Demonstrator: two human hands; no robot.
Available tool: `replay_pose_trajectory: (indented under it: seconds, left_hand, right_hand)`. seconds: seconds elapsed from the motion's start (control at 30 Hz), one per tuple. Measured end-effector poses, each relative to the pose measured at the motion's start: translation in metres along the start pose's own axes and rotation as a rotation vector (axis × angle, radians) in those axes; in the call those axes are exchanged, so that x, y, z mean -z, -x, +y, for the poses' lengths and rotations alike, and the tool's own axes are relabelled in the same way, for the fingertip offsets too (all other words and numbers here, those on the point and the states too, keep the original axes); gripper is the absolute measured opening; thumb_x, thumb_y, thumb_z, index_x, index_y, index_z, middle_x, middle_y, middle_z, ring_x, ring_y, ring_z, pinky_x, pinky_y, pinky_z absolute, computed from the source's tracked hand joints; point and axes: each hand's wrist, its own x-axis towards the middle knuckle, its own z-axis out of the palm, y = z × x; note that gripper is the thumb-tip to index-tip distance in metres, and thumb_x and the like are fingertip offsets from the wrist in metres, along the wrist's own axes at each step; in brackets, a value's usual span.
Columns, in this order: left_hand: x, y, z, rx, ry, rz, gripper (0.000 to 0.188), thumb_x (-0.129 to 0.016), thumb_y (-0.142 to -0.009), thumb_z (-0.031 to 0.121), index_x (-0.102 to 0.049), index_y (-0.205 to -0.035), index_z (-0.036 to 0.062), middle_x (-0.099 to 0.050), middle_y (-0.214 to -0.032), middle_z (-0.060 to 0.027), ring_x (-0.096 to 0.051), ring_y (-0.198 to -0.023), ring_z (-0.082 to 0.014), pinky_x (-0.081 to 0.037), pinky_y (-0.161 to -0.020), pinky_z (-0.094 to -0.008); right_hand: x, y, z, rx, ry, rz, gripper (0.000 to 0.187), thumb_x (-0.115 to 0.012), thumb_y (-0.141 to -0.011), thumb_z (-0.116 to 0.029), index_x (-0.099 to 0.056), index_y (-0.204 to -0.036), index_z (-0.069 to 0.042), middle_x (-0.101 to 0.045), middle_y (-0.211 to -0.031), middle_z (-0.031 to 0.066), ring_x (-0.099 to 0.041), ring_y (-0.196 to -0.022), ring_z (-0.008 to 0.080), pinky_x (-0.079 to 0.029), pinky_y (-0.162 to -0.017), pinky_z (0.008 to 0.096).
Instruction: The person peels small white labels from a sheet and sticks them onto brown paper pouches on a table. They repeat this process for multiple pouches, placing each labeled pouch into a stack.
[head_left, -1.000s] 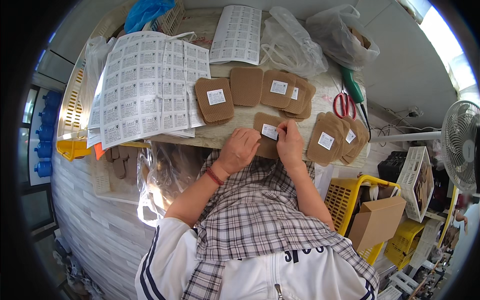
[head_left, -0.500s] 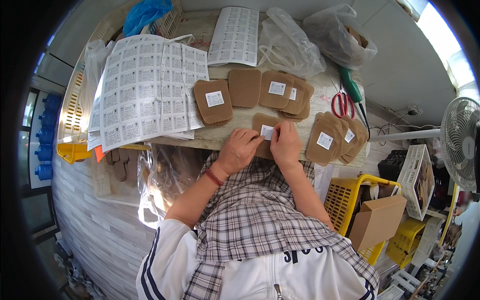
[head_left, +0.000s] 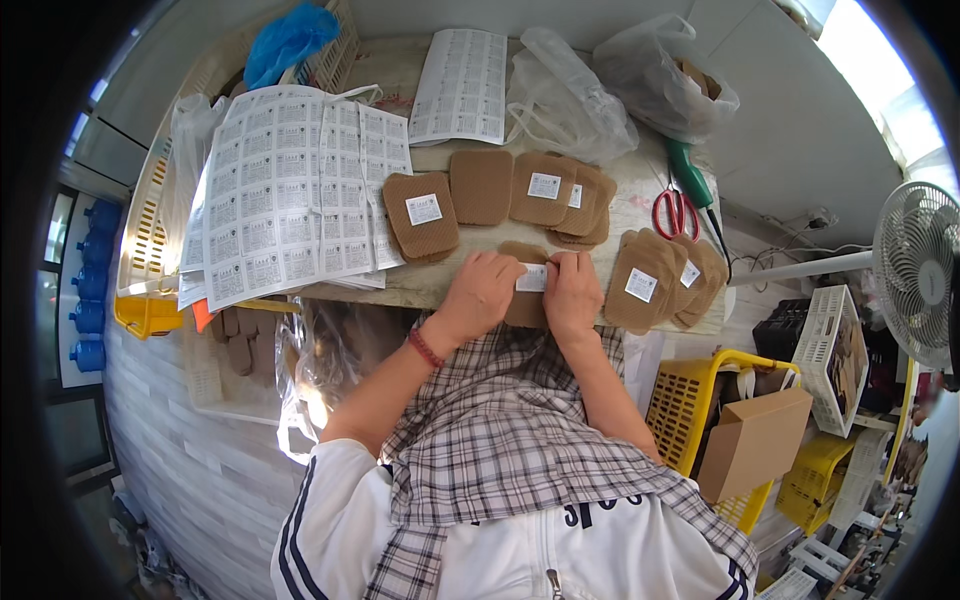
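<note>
A brown textured pad (head_left: 526, 313) with rounded corners lies at the table's front edge, a white printed sticker (head_left: 532, 278) on its face. My left hand (head_left: 484, 290), a red bead bracelet at its wrist, has its curled fingers closed at the sticker's left edge. On the opposite edge, the fingers of my right hand (head_left: 573, 292) are pinched together. Behind my hands lie a stickered pad pile (head_left: 420, 235), a plain pad (head_left: 481, 188) and another stickered pile (head_left: 542, 205). A fanned pile of stickered pads (head_left: 634, 308) rests to the right.
Sticker sheets (head_left: 265, 200) cover the table's left side; another sheet (head_left: 458, 85) lies at the back. Plastic bags (head_left: 570, 100), red-handled scissors (head_left: 675, 214) and a green-handled tool (head_left: 690, 175) sit behind. A yellow basket (head_left: 683, 410) and a fan (head_left: 918, 275) stand right.
The view has shifted slightly, so the tabletop things sit a little lower and further left. My fingers remain at the sticker, which now looks straighter across the pad.
</note>
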Motion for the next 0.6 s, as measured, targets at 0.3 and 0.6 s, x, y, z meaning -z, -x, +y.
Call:
replay_pose_trajectory:
  seconds: [0.3,0.6]
  left_hand:
    - [-0.01,-0.083,-0.043,-0.115,-0.295,0.272,0.025,-0.068,-0.083,0.007,-0.069,-0.107,0.0042,-0.066,-0.108,-0.0069,-0.058,-0.11,-0.0266,-0.039,-0.101,-0.0455]
    - [0.027,-0.062,0.01,-0.207,-0.333,0.296,0.01,-0.067,-0.084,0.009,-0.067,-0.093,0.0039,-0.067,-0.108,-0.0097,-0.058,-0.119,-0.0284,-0.038,-0.11,-0.0494]
  right_hand:
    - [0.097,-0.023,0.062,-0.232,-0.097,0.149,0.01,-0.07,-0.093,-0.009,-0.067,-0.103,-0.008,-0.069,-0.1,0.0096,-0.065,-0.092,0.032,-0.05,-0.082,0.0437]
    - [0.096,-0.024,0.047,-0.134,-0.275,0.156,0.02,-0.073,-0.09,-0.005,-0.069,-0.11,-0.005,-0.065,-0.102,0.0112,-0.066,-0.089,0.0274,-0.055,-0.076,0.0377]
